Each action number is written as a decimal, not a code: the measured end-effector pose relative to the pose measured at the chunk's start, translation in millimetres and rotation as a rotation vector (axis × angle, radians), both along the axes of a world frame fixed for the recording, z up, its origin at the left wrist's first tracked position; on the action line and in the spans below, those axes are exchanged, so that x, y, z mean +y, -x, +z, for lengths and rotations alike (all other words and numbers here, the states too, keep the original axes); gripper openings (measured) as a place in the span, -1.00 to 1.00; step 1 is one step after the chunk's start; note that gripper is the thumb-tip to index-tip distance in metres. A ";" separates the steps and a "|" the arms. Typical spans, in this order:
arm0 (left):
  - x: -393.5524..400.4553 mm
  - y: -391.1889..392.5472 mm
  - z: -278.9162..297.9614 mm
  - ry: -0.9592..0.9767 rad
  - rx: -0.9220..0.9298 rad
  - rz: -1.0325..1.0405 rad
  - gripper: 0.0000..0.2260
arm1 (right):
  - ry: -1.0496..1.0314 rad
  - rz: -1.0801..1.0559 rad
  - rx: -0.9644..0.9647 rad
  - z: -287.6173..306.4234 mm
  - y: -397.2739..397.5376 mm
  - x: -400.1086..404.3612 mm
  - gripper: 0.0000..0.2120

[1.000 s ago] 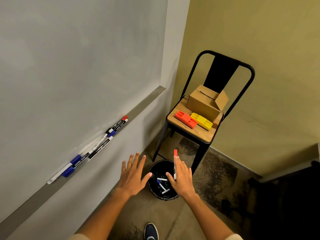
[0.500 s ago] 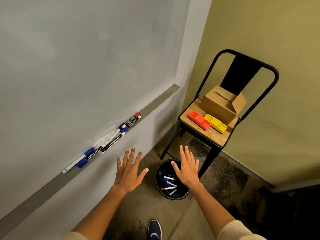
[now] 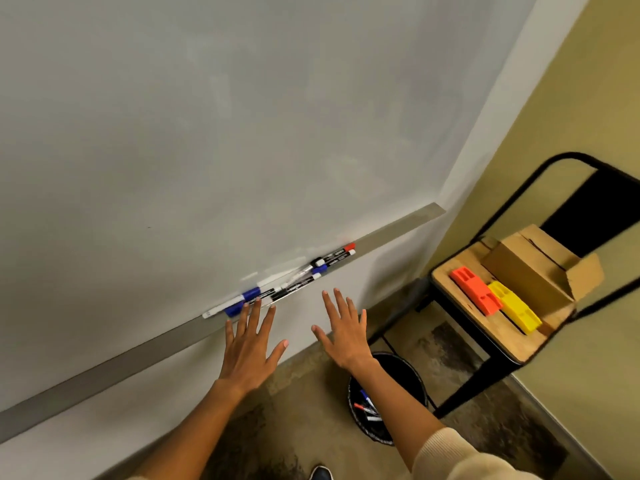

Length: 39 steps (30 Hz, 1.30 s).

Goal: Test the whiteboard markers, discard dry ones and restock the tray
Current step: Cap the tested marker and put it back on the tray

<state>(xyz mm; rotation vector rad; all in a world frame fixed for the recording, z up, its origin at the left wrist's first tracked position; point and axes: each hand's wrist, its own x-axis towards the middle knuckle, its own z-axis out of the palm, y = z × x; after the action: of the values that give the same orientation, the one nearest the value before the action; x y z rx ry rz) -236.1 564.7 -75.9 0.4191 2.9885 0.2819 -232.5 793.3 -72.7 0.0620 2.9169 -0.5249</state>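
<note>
Two hands, both bare and spread, grasping nothing: left hand (image 3: 247,344) with fingers (image 3: 257,308) reaching the tray (image 3: 398,227), right hand (image 3: 343,332) just beside. About five markers (image 3: 294,280) lying clustered on the tray. Several more in the black bin (image 3: 412,379). Two erasers, orange eraser (image 3: 475,289) and yellow eraser (image 3: 516,306), plus one cardboard box (image 3: 530,271) on the chair (image 3: 498,341).

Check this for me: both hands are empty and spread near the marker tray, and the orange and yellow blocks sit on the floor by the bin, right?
Not quite. The head view shows the orange block and yellow block on the chair seat, not the floor. The rest holds.
</note>
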 end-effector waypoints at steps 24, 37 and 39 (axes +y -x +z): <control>-104.9 -52.9 1.3 -0.044 -0.061 0.309 -0.21 | -0.197 0.443 0.020 1.3 80.4 -139.4 -0.59; -124.4 -64.7 20.8 -0.053 -0.157 0.325 -0.07 | -0.332 0.528 0.008 1.5 82.7 -165.4 -0.47; -128.0 -65.6 23.4 -0.086 -0.150 0.322 -0.06 | -0.317 0.513 0.010 5.0 83.1 -166.2 -0.50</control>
<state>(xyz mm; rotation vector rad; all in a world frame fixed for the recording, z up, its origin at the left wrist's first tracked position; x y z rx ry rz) -170.6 436.6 -52.5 -0.0777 2.8911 0.4484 -315.7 627.1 -67.7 -0.6277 2.8298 0.0207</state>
